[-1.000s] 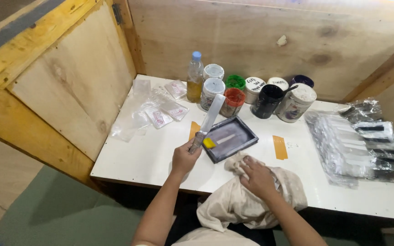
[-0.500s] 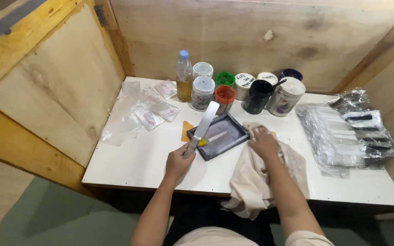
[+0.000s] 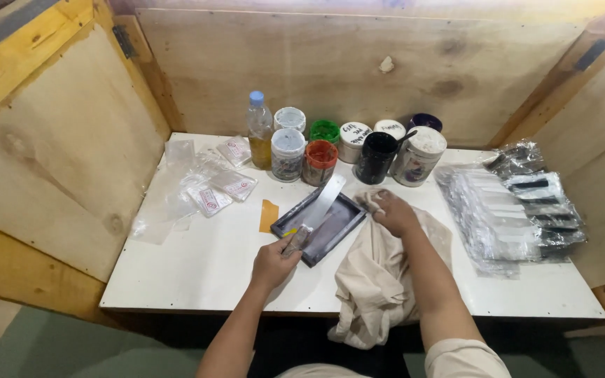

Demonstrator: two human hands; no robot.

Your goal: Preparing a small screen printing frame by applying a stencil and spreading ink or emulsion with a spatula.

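Note:
My left hand grips the handle of a long flat metal scraper, whose blade slants up and to the right over a small dark rectangular frame lying on the white table. My right hand presses a bunched beige cloth against the table just right of the frame. The cloth hangs over the table's front edge.
Several jars with coloured lids, a black jar and a plastic bottle stand along the back. Clear plastic packets lie at the left; a stack of bagged items lies at the right. An orange tag lies beside the frame. Wooden panels surround the table.
My right hand with the cloth has moved up from the table's front edge to beside the frame. The left hand keeps the scraper over the frame.

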